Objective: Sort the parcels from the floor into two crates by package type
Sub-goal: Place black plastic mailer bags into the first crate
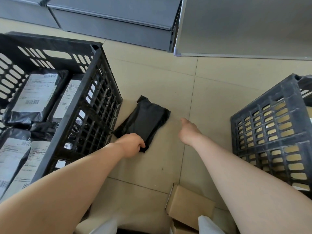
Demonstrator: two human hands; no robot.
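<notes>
Your left hand point(130, 145) has its fingers curled round the near corner of the black poly bag point(143, 123), which lies on the floor just beside the left crate point(94, 78). Right hand point(186, 132) hangs loose over bare tile, gripping nothing. Left crate already has several black bags (labels up); right crate point(270, 125) shows brown cartons through its wall. Left to sort: this bag, plus the cardboard box point(189, 205) near your knees.
</notes>
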